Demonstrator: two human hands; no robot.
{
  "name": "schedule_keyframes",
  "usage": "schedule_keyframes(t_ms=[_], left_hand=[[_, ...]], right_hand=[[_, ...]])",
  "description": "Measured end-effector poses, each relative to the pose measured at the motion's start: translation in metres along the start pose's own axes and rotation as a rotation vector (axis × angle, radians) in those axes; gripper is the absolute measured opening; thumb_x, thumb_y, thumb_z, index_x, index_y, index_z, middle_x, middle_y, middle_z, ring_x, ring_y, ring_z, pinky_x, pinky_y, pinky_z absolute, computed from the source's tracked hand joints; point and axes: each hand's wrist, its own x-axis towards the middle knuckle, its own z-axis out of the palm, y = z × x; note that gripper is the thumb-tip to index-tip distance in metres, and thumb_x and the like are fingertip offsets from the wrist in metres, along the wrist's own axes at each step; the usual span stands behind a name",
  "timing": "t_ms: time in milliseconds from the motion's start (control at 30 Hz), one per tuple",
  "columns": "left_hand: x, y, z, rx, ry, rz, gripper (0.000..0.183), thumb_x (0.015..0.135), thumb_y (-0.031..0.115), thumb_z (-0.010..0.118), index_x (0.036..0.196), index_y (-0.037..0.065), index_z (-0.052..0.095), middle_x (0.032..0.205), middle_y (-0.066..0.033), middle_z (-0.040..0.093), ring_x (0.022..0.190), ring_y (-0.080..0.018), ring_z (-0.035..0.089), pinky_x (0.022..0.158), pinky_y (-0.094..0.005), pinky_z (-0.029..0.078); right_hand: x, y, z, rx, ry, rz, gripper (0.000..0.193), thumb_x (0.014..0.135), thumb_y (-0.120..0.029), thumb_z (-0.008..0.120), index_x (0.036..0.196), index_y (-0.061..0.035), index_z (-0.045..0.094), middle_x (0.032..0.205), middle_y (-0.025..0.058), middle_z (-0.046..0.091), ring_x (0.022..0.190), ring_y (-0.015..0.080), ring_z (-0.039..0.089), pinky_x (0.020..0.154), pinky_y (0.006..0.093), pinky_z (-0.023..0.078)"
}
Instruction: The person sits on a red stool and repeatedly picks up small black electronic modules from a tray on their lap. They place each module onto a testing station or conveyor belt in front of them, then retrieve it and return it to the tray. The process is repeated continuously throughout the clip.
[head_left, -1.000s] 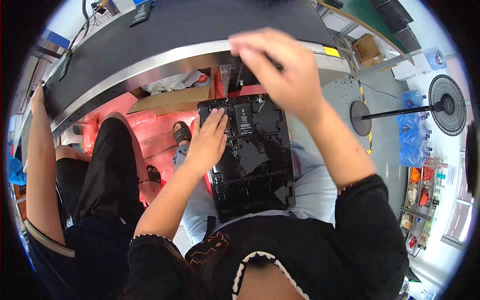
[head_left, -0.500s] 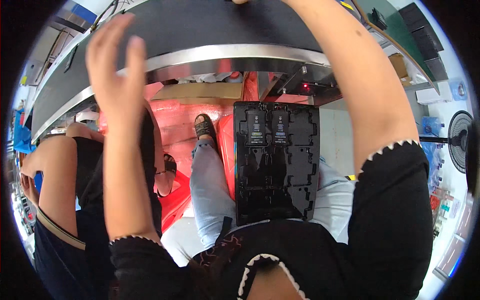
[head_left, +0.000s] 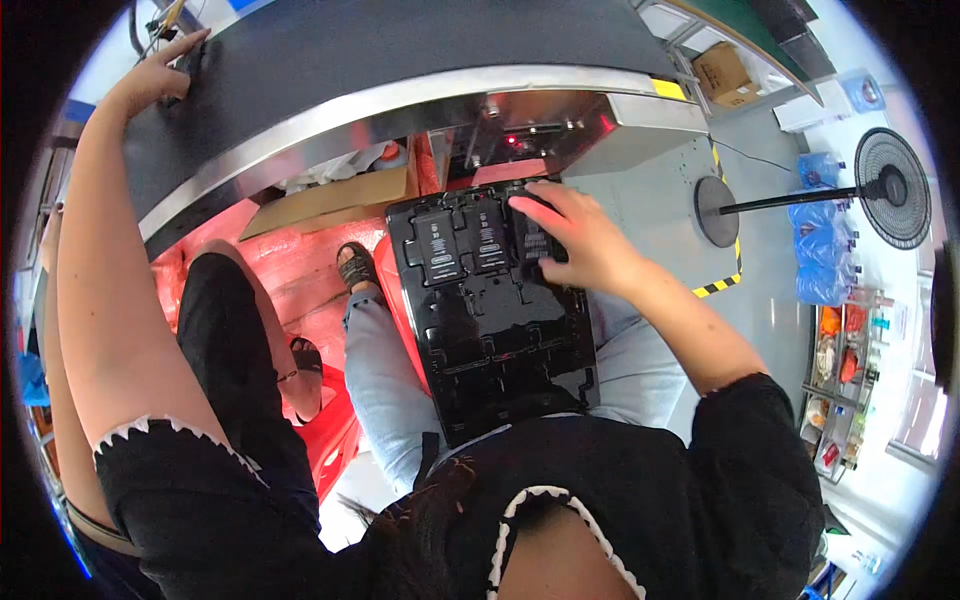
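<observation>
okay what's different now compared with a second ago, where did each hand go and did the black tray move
The left hand left the black tray and reached far out to the left end of the dark conveyor belt, touching a small dark object there. The right hand came down from the belt onto the tray's far right corner, over a dark part. The tray stayed on the lap, with two parts in its far slots.

Black moulded plastic tray (head_left: 500,330), glossy, reflective. Dark conveyor belt (head_left: 400,50) matt, rubbery, with brushed metal edge rail (head_left: 400,105). Brown cardboard box (head_left: 330,200), dull.
</observation>
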Motion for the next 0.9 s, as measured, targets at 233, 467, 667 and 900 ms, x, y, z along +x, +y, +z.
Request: schedule_keyframes(t_ms=[233, 467, 667, 900], left_hand=[[-0.055, 0.084, 0.038, 0.332, 0.253, 0.089, 0.080, 0.069, 0.028, 0.069, 0.143, 0.010, 0.043, 0.131, -0.0253, 0.055, 0.118, -0.0302, 0.056, 0.101, -0.0361, 0.041], [-0.187, 0.171, 0.135, 0.224, 0.762, 0.627, 0.077, 0.064, 0.016, 0.076, 0.136, 0.005, 0.049, 0.126, -0.0170, 0.056, 0.119, -0.0315, 0.053, 0.102, -0.0381, 0.041], [-0.264, 0.208, 0.297, 0.105, 0.069, 0.635, 0.087, 0.060, 0.019, 0.079, 0.136, -0.001, 0.043, 0.125, -0.0198, 0.048, 0.115, -0.0358, 0.049, 0.098, -0.0467, 0.038], [-0.281, 0.178, 0.383, 0.116, 0.037, 0.454, 0.072, 0.079, 0.025, 0.072, 0.142, 0.009, 0.041, 0.151, -0.0122, 0.032, 0.140, -0.0333, 0.030, 0.113, -0.0568, 0.021]], right_hand=[[-0.021, 0.032, 0.037, -0.121, 0.008, -0.021, 0.053, 0.084, -0.008, 0.061, 0.136, -0.0125, 0.049, 0.150, 0.0050, 0.039, 0.140, 0.0293, 0.033, 0.114, 0.0486, 0.027], [-0.028, 0.029, 0.049, 0.294, 0.128, 0.008, 0.048, 0.088, -0.004, 0.056, 0.135, -0.0097, 0.051, 0.140, 0.0103, 0.051, 0.132, 0.0293, 0.045, 0.112, 0.0442, 0.030], [-0.028, 0.001, 0.061, 0.411, 0.572, 0.102, 0.038, 0.086, -0.005, 0.058, 0.124, -0.0053, 0.057, 0.118, 0.0157, 0.061, 0.112, 0.0334, 0.057, 0.099, 0.0408, 0.042], [-0.059, -0.002, 0.066, 0.311, 0.547, 0.153, 0.034, 0.085, -0.008, 0.062, 0.119, -0.0047, 0.060, 0.115, 0.0149, 0.061, 0.107, 0.0330, 0.058, 0.091, 0.0405, 0.045]])
